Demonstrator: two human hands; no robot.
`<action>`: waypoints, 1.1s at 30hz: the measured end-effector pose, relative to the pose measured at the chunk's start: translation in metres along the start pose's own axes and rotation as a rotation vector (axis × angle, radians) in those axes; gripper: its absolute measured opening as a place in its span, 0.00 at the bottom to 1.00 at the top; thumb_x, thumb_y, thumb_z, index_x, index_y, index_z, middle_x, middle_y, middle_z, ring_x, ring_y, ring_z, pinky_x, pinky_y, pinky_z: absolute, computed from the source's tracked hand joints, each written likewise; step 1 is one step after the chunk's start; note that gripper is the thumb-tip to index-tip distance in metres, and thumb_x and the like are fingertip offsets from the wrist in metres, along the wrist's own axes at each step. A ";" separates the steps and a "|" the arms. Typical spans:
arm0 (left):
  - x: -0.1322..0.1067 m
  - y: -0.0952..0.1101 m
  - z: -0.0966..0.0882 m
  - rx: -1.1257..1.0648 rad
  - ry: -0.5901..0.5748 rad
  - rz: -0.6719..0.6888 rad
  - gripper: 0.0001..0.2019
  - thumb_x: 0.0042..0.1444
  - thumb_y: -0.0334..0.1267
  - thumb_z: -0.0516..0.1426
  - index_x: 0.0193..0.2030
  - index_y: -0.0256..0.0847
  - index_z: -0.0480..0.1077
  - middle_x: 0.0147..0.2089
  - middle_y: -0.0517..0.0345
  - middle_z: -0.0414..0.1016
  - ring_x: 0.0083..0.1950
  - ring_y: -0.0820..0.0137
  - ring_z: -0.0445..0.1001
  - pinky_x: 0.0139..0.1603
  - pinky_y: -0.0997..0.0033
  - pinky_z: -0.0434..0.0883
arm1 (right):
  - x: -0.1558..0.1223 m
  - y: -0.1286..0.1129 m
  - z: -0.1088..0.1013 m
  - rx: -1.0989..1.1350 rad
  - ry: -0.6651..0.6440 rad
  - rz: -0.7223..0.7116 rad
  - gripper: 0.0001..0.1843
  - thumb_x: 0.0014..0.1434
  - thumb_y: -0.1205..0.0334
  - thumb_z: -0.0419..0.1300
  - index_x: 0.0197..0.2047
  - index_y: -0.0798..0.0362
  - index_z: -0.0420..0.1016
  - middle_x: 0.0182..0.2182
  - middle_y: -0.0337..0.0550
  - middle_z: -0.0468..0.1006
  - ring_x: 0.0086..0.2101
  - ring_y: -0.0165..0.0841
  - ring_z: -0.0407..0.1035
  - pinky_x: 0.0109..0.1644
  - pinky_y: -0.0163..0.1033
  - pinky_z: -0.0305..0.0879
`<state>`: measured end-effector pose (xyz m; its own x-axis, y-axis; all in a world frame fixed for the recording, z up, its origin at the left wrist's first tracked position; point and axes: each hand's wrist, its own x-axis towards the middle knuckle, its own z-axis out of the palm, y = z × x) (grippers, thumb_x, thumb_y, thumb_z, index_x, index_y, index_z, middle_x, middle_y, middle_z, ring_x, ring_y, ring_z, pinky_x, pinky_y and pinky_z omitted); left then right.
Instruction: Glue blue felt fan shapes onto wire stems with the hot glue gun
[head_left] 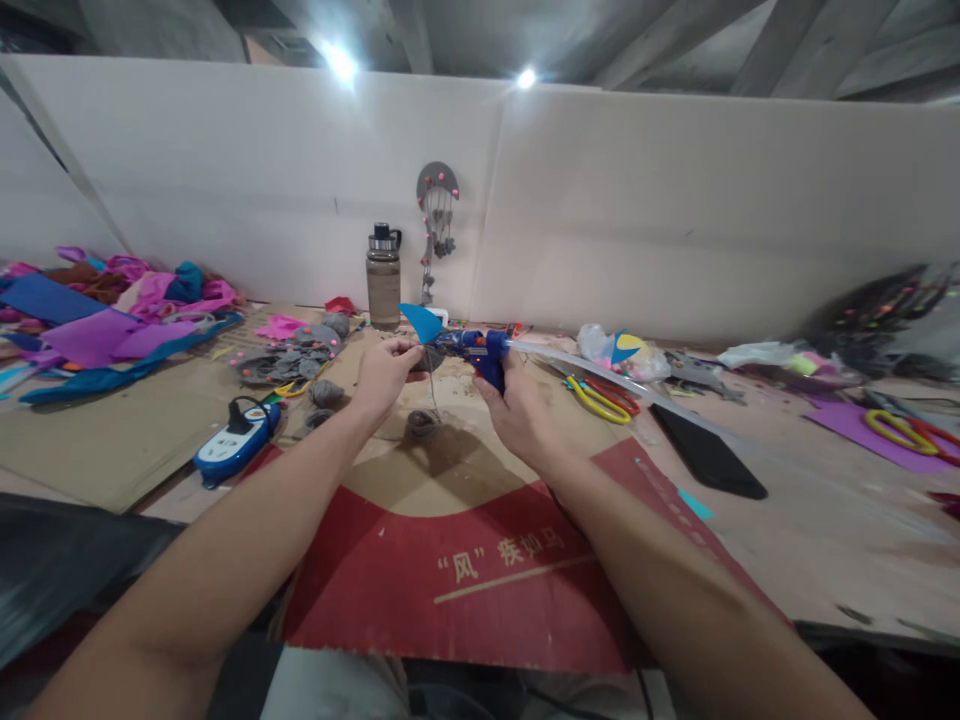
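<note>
My right hand (519,412) is wrapped around the handle of a blue hot glue gun (489,356), whose nozzle points left. A long clear glue stick (615,377) sticks out of its back end. Between the thumb and fingers of my left hand (387,372) is a pinched blue felt piece (421,322), pointed at its upper left. The glue gun's tip is close to this felt; whether they touch cannot be made out. A strand of grey yarn hangs below my left fingers, near a small grey yarn ball (424,424) on the cardboard.
Red-printed cardboard (495,580) covers the table in front of me. To the left are a blue power strip (237,440), grey felt pieces (289,362) and colourful felt scraps (127,310). A bottle (384,280) stands behind. Rightward lie yellow-handled scissors (598,400) and a black phone (709,452).
</note>
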<state>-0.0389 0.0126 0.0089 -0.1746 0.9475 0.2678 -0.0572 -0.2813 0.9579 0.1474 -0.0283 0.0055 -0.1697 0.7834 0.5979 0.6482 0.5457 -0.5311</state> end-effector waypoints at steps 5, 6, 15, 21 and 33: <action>0.001 0.000 -0.001 -0.011 0.021 0.003 0.10 0.41 0.40 0.63 0.26 0.35 0.71 0.28 0.56 0.70 0.29 0.74 0.69 0.30 0.68 0.75 | -0.002 -0.002 -0.002 -0.043 -0.005 0.021 0.19 0.59 0.58 0.49 0.53 0.54 0.59 0.40 0.54 0.74 0.38 0.44 0.69 0.41 0.49 0.64; 0.001 0.000 -0.001 -0.012 0.023 0.008 0.10 0.41 0.40 0.63 0.26 0.34 0.71 0.28 0.56 0.70 0.29 0.73 0.69 0.30 0.67 0.75 | -0.002 -0.002 -0.002 -0.047 -0.002 0.019 0.19 0.59 0.59 0.49 0.54 0.53 0.58 0.40 0.54 0.74 0.39 0.44 0.69 0.41 0.49 0.64; 0.000 0.003 -0.002 -0.025 0.032 0.023 0.11 0.41 0.41 0.63 0.26 0.34 0.71 0.31 0.54 0.72 0.32 0.71 0.71 0.32 0.66 0.75 | -0.001 -0.002 -0.002 -0.044 0.018 0.019 0.20 0.58 0.59 0.50 0.53 0.52 0.59 0.40 0.53 0.73 0.40 0.45 0.69 0.42 0.49 0.64; 0.000 0.003 -0.003 -0.044 0.042 0.030 0.12 0.40 0.42 0.63 0.27 0.35 0.71 0.32 0.53 0.73 0.33 0.69 0.73 0.33 0.66 0.75 | -0.001 -0.002 -0.003 -0.046 0.005 0.037 0.20 0.58 0.58 0.49 0.54 0.53 0.59 0.41 0.54 0.73 0.40 0.46 0.69 0.42 0.50 0.63; 0.002 0.005 -0.003 -0.046 0.063 0.035 0.12 0.40 0.41 0.63 0.28 0.33 0.70 0.32 0.53 0.72 0.35 0.69 0.73 0.33 0.65 0.76 | 0.000 -0.001 -0.003 -0.054 0.018 0.045 0.21 0.59 0.58 0.48 0.54 0.55 0.59 0.42 0.56 0.73 0.42 0.47 0.68 0.44 0.51 0.63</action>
<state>-0.0427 0.0127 0.0137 -0.2391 0.9257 0.2930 -0.0945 -0.3225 0.9419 0.1494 -0.0301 0.0077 -0.1268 0.8012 0.5849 0.6942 0.4928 -0.5247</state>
